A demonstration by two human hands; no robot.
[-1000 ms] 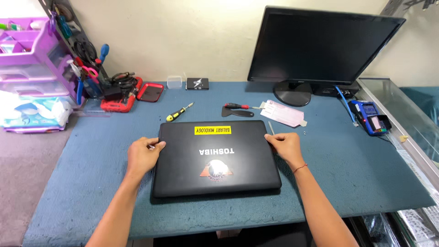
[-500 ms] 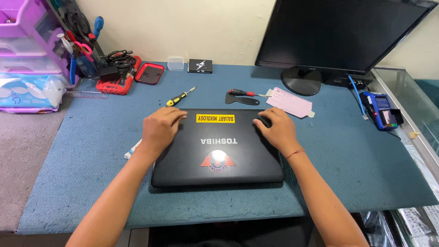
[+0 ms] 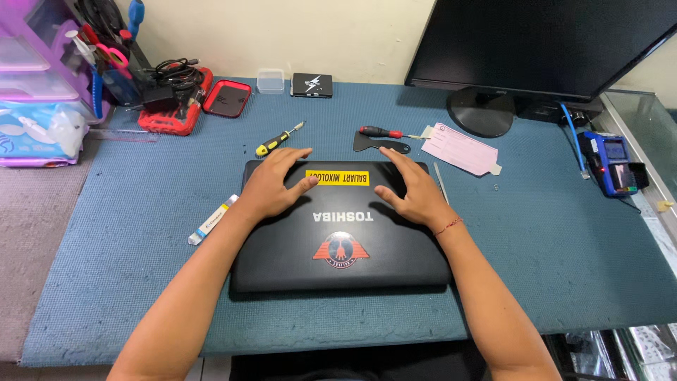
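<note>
Just beyond both hands' spread fingers (image 3: pixel 296 156) on the laptop (image 3: pixel 338 243); screwdrivers (image 3: pixel 281 139), scraper (image 3: pixel 381 143).

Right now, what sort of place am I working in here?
Most likely a small electronics or computer repair bench. Both hands, the left hand and the right hand, rest flat on a closed black laptop on a blue mat, with a yellow-handled screwdriver, a black pry tool and a monitor nearby.

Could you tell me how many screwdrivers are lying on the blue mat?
2: a yellow-and-black-handled screwdriver beyond the left hand, and a red-handled screwdriver beyond the right hand. Others may be hidden.
</note>
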